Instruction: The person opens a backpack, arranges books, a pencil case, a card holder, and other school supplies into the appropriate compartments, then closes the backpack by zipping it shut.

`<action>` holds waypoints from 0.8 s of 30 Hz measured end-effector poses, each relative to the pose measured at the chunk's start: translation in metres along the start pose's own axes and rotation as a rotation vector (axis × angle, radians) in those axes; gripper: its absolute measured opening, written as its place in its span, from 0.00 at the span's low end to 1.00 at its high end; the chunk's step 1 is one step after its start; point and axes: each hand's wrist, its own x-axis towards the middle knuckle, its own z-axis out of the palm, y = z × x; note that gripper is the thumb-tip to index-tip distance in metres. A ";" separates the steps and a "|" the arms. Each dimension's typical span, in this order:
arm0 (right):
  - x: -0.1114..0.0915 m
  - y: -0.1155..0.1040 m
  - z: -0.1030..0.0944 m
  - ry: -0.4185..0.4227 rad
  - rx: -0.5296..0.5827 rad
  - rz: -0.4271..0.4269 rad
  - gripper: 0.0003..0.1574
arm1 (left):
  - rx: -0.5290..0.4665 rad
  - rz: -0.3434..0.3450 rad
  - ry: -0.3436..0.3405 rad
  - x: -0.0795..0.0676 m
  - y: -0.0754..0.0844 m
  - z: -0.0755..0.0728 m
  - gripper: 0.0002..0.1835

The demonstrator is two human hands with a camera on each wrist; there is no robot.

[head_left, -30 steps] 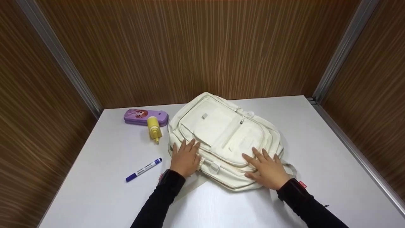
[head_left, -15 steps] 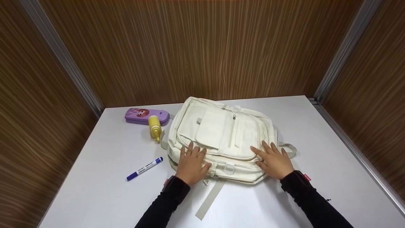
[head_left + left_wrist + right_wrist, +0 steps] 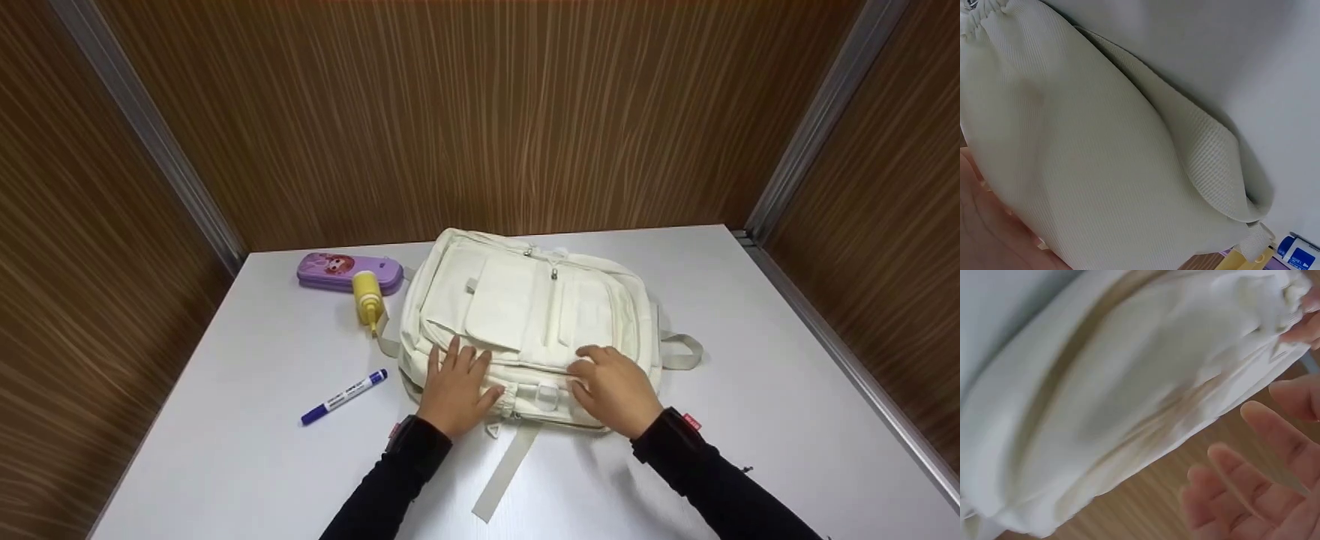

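on the white table [image 3: 217, 450] lies a cream backpack [image 3: 502, 300]; the left hand [image 3: 455, 391] rests on its near side, fingers spread, and the right hand [image 3: 616, 388], fingers loosely bent, holds nothing. a leftward shove might make the backpack's strap [image 3: 388, 344] nudge the yellow squeeze bottle [image 3: 366, 289].

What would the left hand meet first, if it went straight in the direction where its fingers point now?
Probably the front flap of the cream backpack: in the head view, the left hand points toward its near edge. Depth is unclear; the hand might pass above it.
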 end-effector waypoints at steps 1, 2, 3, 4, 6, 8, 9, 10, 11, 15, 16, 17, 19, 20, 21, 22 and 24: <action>0.002 -0.006 0.001 0.013 0.008 -0.020 0.06 | -0.001 0.001 0.003 0.000 0.000 0.000 0.35; 0.003 -0.012 0.002 0.020 0.012 -0.033 0.06 | -0.002 0.002 0.006 0.000 0.000 0.001 0.35; 0.004 -0.018 0.003 0.021 0.015 -0.045 0.04 | -0.001 0.004 0.010 0.000 0.001 0.001 0.35; 0.005 -0.023 0.004 0.019 0.017 -0.055 0.03 | 0.000 0.005 0.011 0.000 0.001 0.001 0.35; 0.007 -0.032 0.008 0.014 0.018 -0.071 0.03 | 0.001 0.008 0.014 0.000 0.001 0.002 0.35; 0.009 -0.039 0.013 0.002 0.018 -0.091 0.05 | 0.007 0.011 0.019 0.000 0.001 0.002 0.35; 0.009 -0.042 0.015 -0.006 0.019 -0.103 0.05 | 0.009 0.014 0.023 0.000 0.001 0.002 0.34; 0.010 -0.046 0.018 -0.019 0.019 -0.112 0.05 | 0.009 0.016 0.026 0.000 0.001 0.002 0.34; 0.010 -0.049 0.020 -0.034 0.016 -0.120 0.05 | 0.011 0.018 0.029 -0.001 0.001 0.002 0.34; 0.011 -0.061 0.031 -0.096 0.002 -0.146 0.04 | 0.010 0.024 0.040 -0.001 0.000 0.002 0.34; 0.012 -0.063 0.033 -0.109 -0.004 -0.154 0.05 | 0.007 0.023 0.039 -0.001 0.000 0.002 0.34; 0.012 -0.066 0.035 -0.117 -0.007 -0.167 0.06 | 0.005 0.021 0.036 -0.001 0.000 0.002 0.34; 0.013 -0.070 0.040 -0.133 -0.015 -0.196 0.07 | -0.002 0.017 0.028 -0.001 0.000 0.002 0.34; 0.013 -0.072 0.041 -0.141 -0.022 -0.214 0.07 | -0.004 0.015 0.025 -0.001 0.000 0.002 0.34; 0.013 -0.074 0.043 -0.150 -0.025 -0.228 0.04 | -0.005 0.013 0.023 -0.001 0.000 0.002 0.34; 0.014 -0.076 0.044 -0.160 -0.030 -0.229 0.04 | -0.004 0.011 0.021 -0.002 0.000 0.002 0.34; 0.014 -0.080 0.048 -0.181 -0.060 -0.234 0.04 | 0.004 0.007 0.024 -0.002 0.000 0.002 0.34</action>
